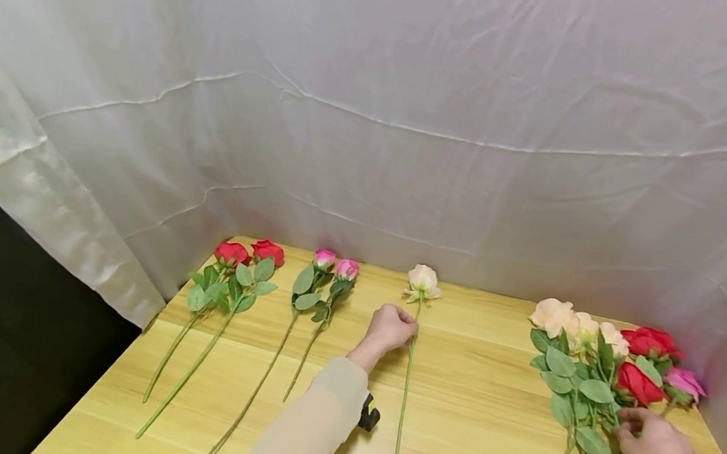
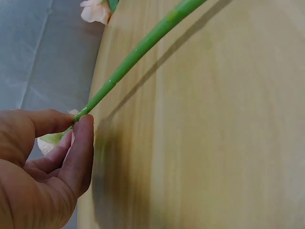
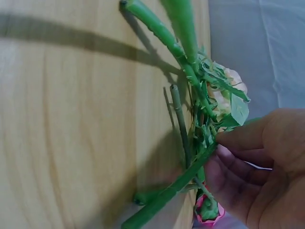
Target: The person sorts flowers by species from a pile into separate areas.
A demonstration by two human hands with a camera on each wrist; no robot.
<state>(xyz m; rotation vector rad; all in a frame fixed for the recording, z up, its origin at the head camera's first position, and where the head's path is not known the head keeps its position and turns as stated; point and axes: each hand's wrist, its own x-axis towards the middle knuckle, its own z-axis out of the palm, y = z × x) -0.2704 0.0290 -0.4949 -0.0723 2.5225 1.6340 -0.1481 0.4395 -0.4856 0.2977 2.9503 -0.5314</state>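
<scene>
My left hand (image 1: pixel 391 328) pinches the stem of a single cream rose (image 1: pixel 423 281) between thumb and fingertips, just below the bloom. Its bare green stem (image 2: pixel 138 51) runs toward the table's front and casts a shadow on the wood. On the right, my right hand (image 1: pixel 662 444) reaches into a bunch of roses and pinches one thick green rose stem (image 3: pixel 167 193). Peach and cream roses (image 1: pixel 555 318), two red roses (image 1: pixel 638 382) and a pink rose (image 1: pixel 684 383) lie in that bunch, with leaves and stems crossing. I cannot tell which bloom the pinched stem carries.
Two red roses (image 1: pixel 232 253) lie at the table's left, stems toward the front. Beside them are two pink roses (image 1: pixel 347 269) with darker leaves. A pale curtain (image 1: pixel 406 180) hangs along the back edge of the wooden table (image 1: pixel 471 409). A black device (image 1: pixel 369 413) sits at my left wrist.
</scene>
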